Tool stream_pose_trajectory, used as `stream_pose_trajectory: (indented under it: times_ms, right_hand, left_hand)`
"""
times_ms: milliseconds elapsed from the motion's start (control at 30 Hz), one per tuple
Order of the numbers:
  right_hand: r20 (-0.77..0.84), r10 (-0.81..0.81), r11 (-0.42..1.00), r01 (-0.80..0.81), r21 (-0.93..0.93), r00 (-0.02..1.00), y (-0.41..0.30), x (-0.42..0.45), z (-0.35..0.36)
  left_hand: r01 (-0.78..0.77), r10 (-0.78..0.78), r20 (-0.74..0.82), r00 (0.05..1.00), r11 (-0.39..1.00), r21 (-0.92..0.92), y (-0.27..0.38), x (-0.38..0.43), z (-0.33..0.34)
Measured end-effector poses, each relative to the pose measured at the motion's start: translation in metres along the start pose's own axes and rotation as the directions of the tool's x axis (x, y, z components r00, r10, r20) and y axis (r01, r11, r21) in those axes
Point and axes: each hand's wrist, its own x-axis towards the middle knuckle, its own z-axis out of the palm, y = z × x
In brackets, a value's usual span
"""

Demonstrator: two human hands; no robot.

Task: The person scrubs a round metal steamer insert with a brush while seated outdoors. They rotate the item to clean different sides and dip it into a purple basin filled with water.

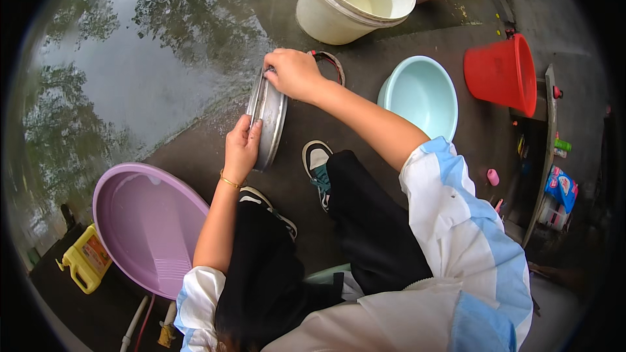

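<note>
A round, shallow metal pan (270, 122) is held on edge above the wet ground, in front of my shoes. My left hand (243, 144) grips its near left rim, thumb on the outer wall. My right hand (293, 73) is bent over the top of the rim, its fingertips partly hidden. Behind my right hand a curved band (337, 66), dark with a red part, lies on the ground. Right of the pan stands a pale blue plastic basin (423, 95); a purple plastic washtub (142, 220) with a ridged washboard part is at the left.
Ahead stands a white plastic bucket (342, 14) with liquid in it. A red bucket (494, 73) is at the right, near a low ledge (540, 186) with a blue packet (561, 188). A yellow jug (88, 259) is by the washtub. Water covers the ground at the upper left.
</note>
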Motion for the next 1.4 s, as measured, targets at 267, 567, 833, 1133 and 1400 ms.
stream_pose_trajectory:
  times_ms: [267, 567, 833, 1133, 1400]
  right_hand:
    - [-0.072, -0.087, 0.996, 0.087, 0.006, 0.994, -0.015, -0.003, 0.006]
    - [-0.039, -0.194, 0.98, 0.195, 0.035, 0.98, -0.025, -0.012, 0.005]
    - [0.088, -0.216, 0.975, 0.219, -0.029, 0.972, -0.016, -0.016, -0.007]
    - [0.136, -0.233, 0.967, 0.244, -0.069, 0.963, -0.003, -0.014, -0.012]
    - [0.11, -0.15, 0.979, 0.163, -0.126, 0.983, 0.021, -0.001, -0.007]
  left_hand:
    - [0.091, -0.091, 0.008, 0.996, 0.984, -0.151, 0.005, 0.0, -0.004]
    - [0.092, -0.098, -0.012, 0.995, 0.969, -0.228, 0.008, -0.002, -0.003]
    - [0.012, -0.012, -0.031, 0.999, 1.0, -0.01, 0.009, -0.006, -0.003]
    - [0.03, -0.034, 0.039, 0.999, 0.994, 0.103, 0.013, -0.002, -0.007]
    - [-0.06, 0.057, 0.024, 0.998, 0.991, 0.116, 0.012, 0.006, 0.003]
